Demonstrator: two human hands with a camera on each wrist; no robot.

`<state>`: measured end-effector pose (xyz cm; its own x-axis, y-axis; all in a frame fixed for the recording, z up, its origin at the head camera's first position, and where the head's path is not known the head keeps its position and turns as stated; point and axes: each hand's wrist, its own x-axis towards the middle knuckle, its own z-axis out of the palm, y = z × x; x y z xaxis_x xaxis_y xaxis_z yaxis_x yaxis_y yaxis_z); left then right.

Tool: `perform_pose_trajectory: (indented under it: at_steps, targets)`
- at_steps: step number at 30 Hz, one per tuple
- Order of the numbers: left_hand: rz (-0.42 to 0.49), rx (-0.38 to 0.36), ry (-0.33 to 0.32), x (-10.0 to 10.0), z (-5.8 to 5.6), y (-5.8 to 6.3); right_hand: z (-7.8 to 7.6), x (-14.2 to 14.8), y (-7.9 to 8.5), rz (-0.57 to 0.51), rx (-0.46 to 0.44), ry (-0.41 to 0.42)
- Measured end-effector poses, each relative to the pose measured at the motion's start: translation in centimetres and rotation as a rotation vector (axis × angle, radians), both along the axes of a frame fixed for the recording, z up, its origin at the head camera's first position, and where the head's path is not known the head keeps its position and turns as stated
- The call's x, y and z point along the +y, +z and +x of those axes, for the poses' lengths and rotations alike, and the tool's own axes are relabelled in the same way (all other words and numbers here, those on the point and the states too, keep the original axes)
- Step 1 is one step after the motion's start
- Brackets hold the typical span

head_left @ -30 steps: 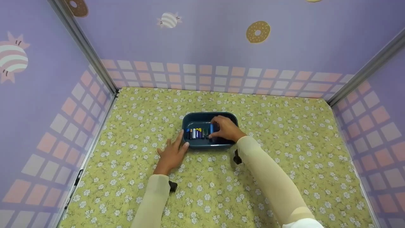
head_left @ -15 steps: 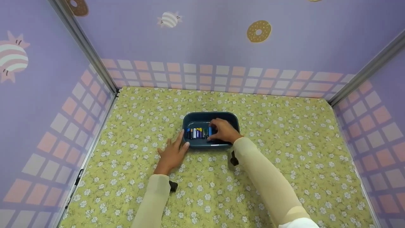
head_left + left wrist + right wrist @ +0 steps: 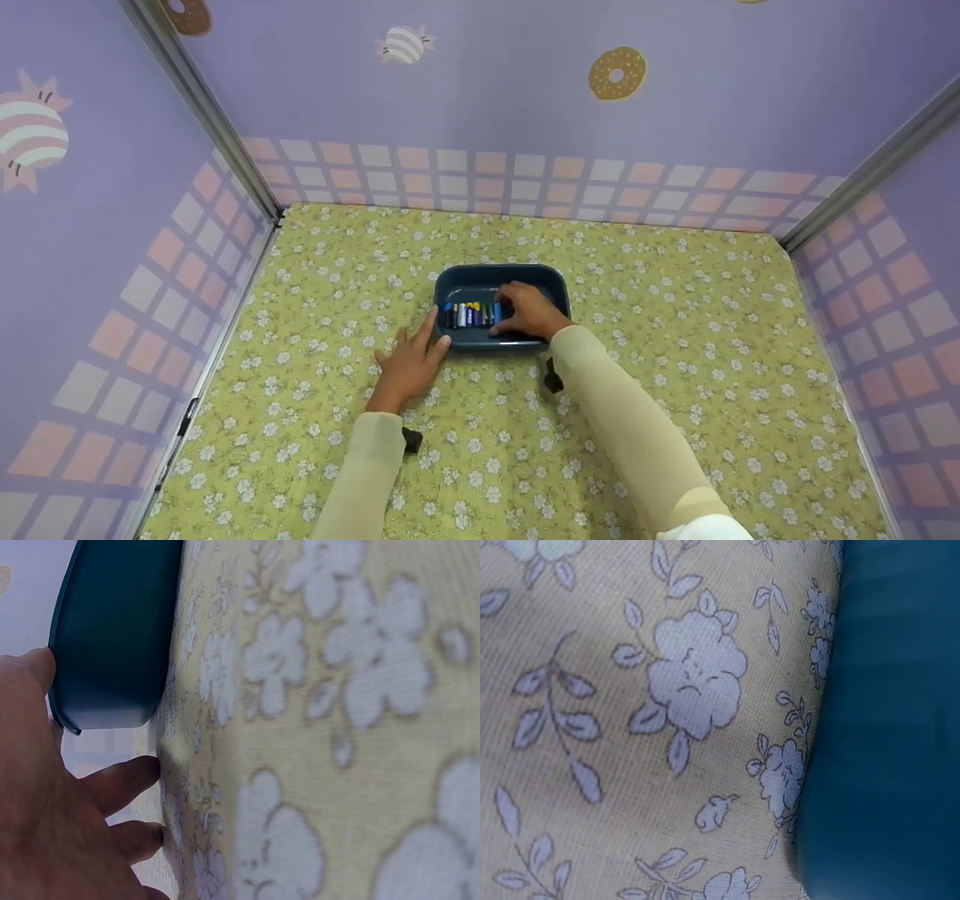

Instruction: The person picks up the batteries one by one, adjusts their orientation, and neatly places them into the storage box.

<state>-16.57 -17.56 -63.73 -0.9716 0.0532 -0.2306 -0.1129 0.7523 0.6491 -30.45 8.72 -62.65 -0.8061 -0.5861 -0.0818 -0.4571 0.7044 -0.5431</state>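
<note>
A dark teal plastic tub (image 3: 491,348) sits on the flowered cloth in the middle of the head view. Inside it, several batteries (image 3: 469,315) of mixed colours stand side by side in a row. At the row's right end is a blue battery (image 3: 496,311), which my right hand (image 3: 531,309) pinches between thumb and fingers. My left hand (image 3: 411,361) is spread with fairly straight fingers, and its forefinger and thumb touch the tub's left end. In the left wrist view, those fingers meet the tub's rim (image 3: 54,679). Only the tub's outer wall (image 3: 889,742) and cloth show in the right wrist view.
Yellow-green cloth (image 3: 675,337) with white flowers covers the surface all round the tub. Purple walls (image 3: 495,97) with a pink and white check band enclose the back and both sides. Metal posts (image 3: 202,112) stand at the corners.
My right hand has shifted left inside the tub, bringing the blue battery up close to the end of the row. The left hand has stayed against the tub.
</note>
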Motion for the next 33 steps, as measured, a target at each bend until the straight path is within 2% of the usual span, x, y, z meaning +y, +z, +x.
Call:
perform_pose_trajectory:
  at_steps: [9, 17, 21, 25, 29, 31, 33]
  targets:
    - [0.002, 0.003, 0.016, 0.0, 0.3, 0.0, 0.1, -0.1, -0.2, 0.055, -0.005, -0.012]
    - [0.015, 0.018, 0.013, 0.3, 0.3, -0.3, 0.2, 0.4, -0.3, 0.045, -0.019, -0.019]
    - [0.001, 0.005, 0.01, 0.4, 0.3, -0.1, 0.4, 0.7, 0.1, -0.014, -0.052, -0.02]
    - [-0.032, -0.006, 0.003, 0.6, 0.4, 0.3, 0.7, 1.8, 1.2, -0.139, -0.036, -0.059]
    - [-0.113, 0.028, 0.032, 0.8, 0.5, 0.8, 1.4, 3.9, 3.1, -0.349, 0.078, -0.172]
    - [-0.142, 0.098, 0.092, 0.9, 0.5, 1.0, 1.7, 5.5, 4.2, -0.438, 0.173, -0.242]
    - [-0.159, 0.207, 0.181, 0.8, 0.3, 1.4, 2.0, 7.5, 5.3, -0.45, 0.286, -0.314]
